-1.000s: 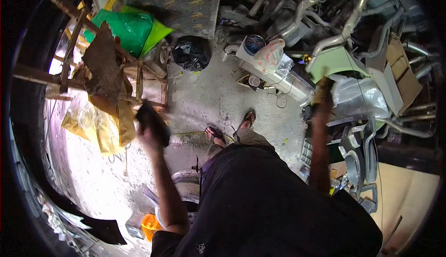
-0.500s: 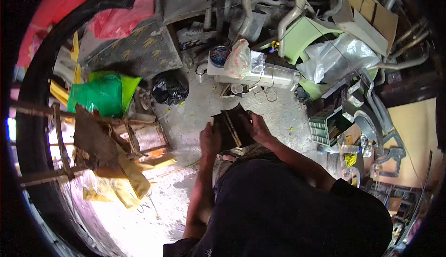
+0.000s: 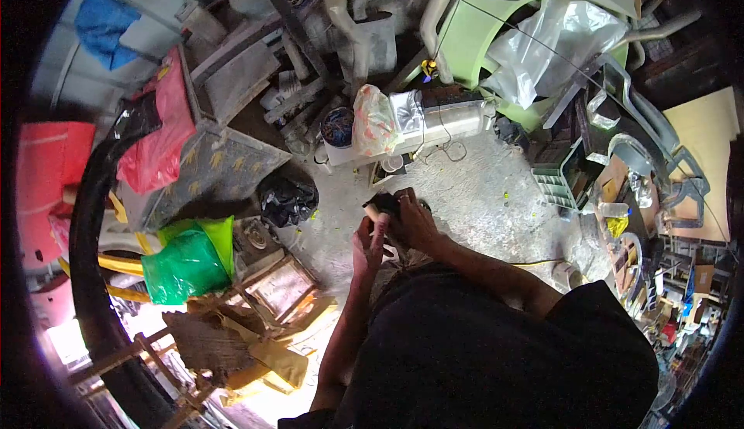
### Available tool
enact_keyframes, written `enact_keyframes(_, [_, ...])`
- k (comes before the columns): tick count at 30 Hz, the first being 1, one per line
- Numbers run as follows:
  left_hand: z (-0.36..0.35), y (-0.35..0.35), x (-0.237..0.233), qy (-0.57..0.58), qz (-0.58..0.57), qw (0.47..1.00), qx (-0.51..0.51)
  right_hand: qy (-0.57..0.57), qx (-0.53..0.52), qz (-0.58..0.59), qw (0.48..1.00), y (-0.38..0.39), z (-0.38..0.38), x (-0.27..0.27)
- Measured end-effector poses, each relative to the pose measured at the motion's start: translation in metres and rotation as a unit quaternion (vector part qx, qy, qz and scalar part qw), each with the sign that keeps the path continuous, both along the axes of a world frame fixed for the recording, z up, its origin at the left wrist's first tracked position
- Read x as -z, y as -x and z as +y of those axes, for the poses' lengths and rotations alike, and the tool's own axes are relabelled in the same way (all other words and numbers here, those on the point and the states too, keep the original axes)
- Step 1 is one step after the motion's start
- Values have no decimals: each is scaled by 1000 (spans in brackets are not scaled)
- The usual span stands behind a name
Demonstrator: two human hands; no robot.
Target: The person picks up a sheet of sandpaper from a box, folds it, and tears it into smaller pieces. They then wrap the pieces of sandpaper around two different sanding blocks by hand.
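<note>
Left hand [image 3: 367,244], right hand [image 3: 413,223] curled round dark item [image 3: 383,203].

Before us, the thin, red-printed white plastic bag [image 3: 375,123] lies on the long white metal unit [image 3: 457,121]. Left of us, the crumpled black plastic bag [image 3: 288,202] rests on the rough grey concrete floor [image 3: 465,189], the shiny green plastic bag [image 3: 186,266] further left. Right of us sits the pale green slatted plastic crate [image 3: 559,186], nearer than the curved light-green panel [image 3: 477,37].
</note>
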State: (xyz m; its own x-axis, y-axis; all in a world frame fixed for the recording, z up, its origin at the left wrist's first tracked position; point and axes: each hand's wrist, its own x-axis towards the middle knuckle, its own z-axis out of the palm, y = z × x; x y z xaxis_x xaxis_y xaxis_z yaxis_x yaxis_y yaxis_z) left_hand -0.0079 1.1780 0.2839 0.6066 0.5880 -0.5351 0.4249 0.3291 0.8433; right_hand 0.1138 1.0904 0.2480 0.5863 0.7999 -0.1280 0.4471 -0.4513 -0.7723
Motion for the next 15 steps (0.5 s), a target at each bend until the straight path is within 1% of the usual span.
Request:
enact_keyframes(1, [4, -11, -5, -102, -33, 994, 33, 11, 8, 49, 999, -4, 9, 1])
enact_keyframes(2, [11, -15, 0, -104, -28, 993, 39, 23, 15, 99, 995, -6, 16, 4])
enact_keyframes(3, [20, -15, 16, -104, -37, 993, 43, -97, 18, 27, 995, -7, 18, 26])
enact_keyframes(4, [31, -14, 39, -105, -47, 992, 48, -100, 23, 29, 994, -14, 20, 26])
enact_keyframes(5, [39, 0, 84, -195, -80, 973, 97, -119, 67, 117, 984, -22, 21, 22])
enact_keyframes(6, [44, -16, 52, -196, -79, 972, 100, -137, 108, 203, 963, -30, 24, 18])
enact_keyframes(7, [45, -29, 17, -94, -14, 991, 91, -123, 126, 194, 965, -37, 26, 15])
enact_keyframes(8, [46, -40, -8, 9, 53, 996, 78, -124, 127, 200, 964, -43, 26, 11])
enact_keyframes(9, [51, -39, 16, -37, 84, 988, 122, -118, 117, 270, 948, -49, 25, 8])
enact_keyframes(10, [56, -33, 38, -38, 90, 987, 124, -113, 106, 339, 928, -54, 27, 6])
enact_keyframes(11, [61, -28, 57, -219, -19, 955, 200, -171, 145, 378, 898, -48, 30, 17])
enact_keyframes(12, [68, -22, 83, -386, -130, 873, 267, -172, 150, 380, 896, -48, 31, 22])
enact_keyframes(13, [82, -12, 134, -209, -70, 917, 332, -156, 193, 344, 905, -49, 30, 27])
enact_keyframes(14, [87, -29, 108, -202, -70, 915, 341, -138, 238, 308, 911, -47, 28, 33])
enact_keyframes(15, [89, -62, 52, -121, -37, 949, 290, -120, 250, 175, 945, -42, 28, 56])
